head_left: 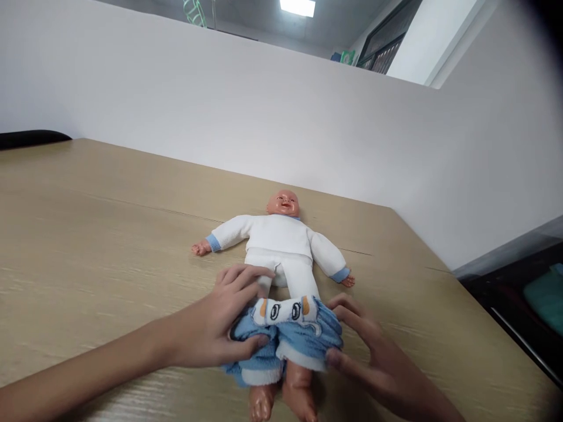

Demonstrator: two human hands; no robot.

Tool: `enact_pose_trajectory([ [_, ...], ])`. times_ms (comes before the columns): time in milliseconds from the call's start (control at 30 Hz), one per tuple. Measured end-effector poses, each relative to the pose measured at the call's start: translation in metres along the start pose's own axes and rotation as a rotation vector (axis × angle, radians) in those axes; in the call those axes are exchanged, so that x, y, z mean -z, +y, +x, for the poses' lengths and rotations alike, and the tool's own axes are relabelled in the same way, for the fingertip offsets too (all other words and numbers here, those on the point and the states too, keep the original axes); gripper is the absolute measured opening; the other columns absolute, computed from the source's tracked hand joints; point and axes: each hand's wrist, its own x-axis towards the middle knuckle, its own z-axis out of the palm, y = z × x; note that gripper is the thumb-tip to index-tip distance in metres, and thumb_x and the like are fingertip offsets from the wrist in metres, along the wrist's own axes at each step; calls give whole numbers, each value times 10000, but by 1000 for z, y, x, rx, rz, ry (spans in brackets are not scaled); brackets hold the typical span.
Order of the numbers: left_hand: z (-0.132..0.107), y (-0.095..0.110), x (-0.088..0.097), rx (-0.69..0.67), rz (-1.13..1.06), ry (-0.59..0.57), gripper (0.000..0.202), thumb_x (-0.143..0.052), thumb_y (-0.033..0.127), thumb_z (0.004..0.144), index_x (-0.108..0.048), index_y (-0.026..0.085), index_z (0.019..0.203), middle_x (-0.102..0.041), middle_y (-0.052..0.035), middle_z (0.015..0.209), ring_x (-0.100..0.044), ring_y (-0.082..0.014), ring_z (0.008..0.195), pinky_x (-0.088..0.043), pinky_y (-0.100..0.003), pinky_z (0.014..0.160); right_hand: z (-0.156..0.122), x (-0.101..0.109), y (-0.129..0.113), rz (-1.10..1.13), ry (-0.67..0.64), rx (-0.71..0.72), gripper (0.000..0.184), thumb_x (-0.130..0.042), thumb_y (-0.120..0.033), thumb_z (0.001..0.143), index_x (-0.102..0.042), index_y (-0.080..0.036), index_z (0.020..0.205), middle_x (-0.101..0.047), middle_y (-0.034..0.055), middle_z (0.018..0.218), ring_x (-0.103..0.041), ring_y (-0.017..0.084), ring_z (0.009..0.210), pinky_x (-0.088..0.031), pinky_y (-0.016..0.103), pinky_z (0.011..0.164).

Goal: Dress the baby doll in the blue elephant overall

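A baby doll [281, 234] lies on its back, head away from me, in a white long-sleeved top with blue cuffs. Blue plush doll pants [303, 334] with white hems and an embroidered animal face are bunched around its lower legs. Its bare feet stick out of the leg openings. My left hand [229, 316] is closed around the left side of the pants, thumb on the front, fingers reaching over by the doll's thigh. On the opposite side, my right hand [365, 346] pinches the pants' edge between thumb and fingers.
The doll lies on a wooden table [132, 246] with a white partition [246, 105] along its back. A black chair edge [35, 138] shows at the far left. Beyond the table's right edge is a dark object with a teal patch [545, 296].
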Motion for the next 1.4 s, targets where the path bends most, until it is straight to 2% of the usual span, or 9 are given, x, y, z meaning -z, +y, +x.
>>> enact_pose_trajectory([
  [133, 9, -6, 1, -48, -189, 23, 390, -672, 141, 840, -625, 241, 1214, -563, -90, 1467, -459, -314, 1401, -369, -470, 1215, 27, 2, 10, 202, 25, 94, 216, -709, -437, 996, -691, -252, 1107, -609, 66, 1235, -596, 255, 1183, -496, 347, 1073],
  [267, 20, -19, -7, 34, -330, 202, 166, -614, 201, 932, -625, 228, 1095, -630, -67, 1238, -583, -271, 1217, -457, -433, 1098, 62, -8, 35, 541, 51, 53, 267, -720, -485, 985, -693, -269, 1140, -630, 29, 1099, -593, 221, 1068, -503, 312, 961],
  [400, 13, -40, -23, 79, -285, 391, 195, -721, 254, 905, -598, 232, 1054, -510, -100, 1413, -453, -318, 1431, -316, -514, 1237, 77, -34, 57, 856, 201, -115, 327, -830, -492, 897, -732, -272, 1118, -701, 13, 1104, -632, 218, 1073, -492, 320, 990],
  [600, -2, -61, -38, 30, -658, 245, 278, -743, 306, 925, -564, 262, 1133, -364, -109, 1580, -360, -339, 1539, -311, -511, 1243, 74, -60, 49, 1109, 332, -249, 360, -888, -499, 840, -706, -261, 1039, -732, -8, 922, -678, 182, 827, -540, 296, 791],
  [767, 4, -67, -34, 153, -888, 258, 225, -696, 439, 989, -631, 224, 1008, -518, -86, 1497, -426, -324, 1476, -326, -429, 1215, 74, -58, 45, 1191, 299, -291, 380, -931, -448, 801, -688, -269, 1030, -725, -25, 902, -670, 169, 811, -529, 274, 758],
  [867, 8, -71, -34, 315, -1010, 321, 302, -722, 512, 968, -659, 229, 1052, -650, -42, 1156, -587, -257, 1179, -442, -353, 1018, 73, -56, 50, 1180, 250, -273, 337, -902, -437, 836, -689, -267, 1034, -714, -25, 910, -648, 160, 811, -505, 269, 761],
  [1000, 14, -70, -37, 421, -1109, 385, 387, -776, 564, 933, -618, 222, 1020, -601, 24, 852, -539, -160, 795, -425, -270, 740, 71, -54, 54, 1161, 210, -251, 302, -875, -449, 850, -688, -257, 990, -671, -25, 865, -609, 165, 810, -478, 278, 777],
  [1167, 16, -65, -33, 409, -1247, 350, 414, -842, 512, 888, -636, 195, 1057, -621, 10, 908, -564, -150, 828, -447, -263, 780, 67, -45, 58, 1000, 152, -208, 314, -839, -477, 861, -654, -229, 906, -542, -27, 812, -503, 163, 776, -424, 283, 751],
  [1400, 22, -55, -7, 141, -881, 370, 337, -822, 429, 937, -596, 225, 1081, -541, 41, 886, -493, -120, 812, -389, -247, 735, 64, -29, 31, 244, 293, 157, 232, -655, -465, 1017, -638, -239, 964, -561, 16, 950, -534, 217, 928, -438, 333, 876],
])
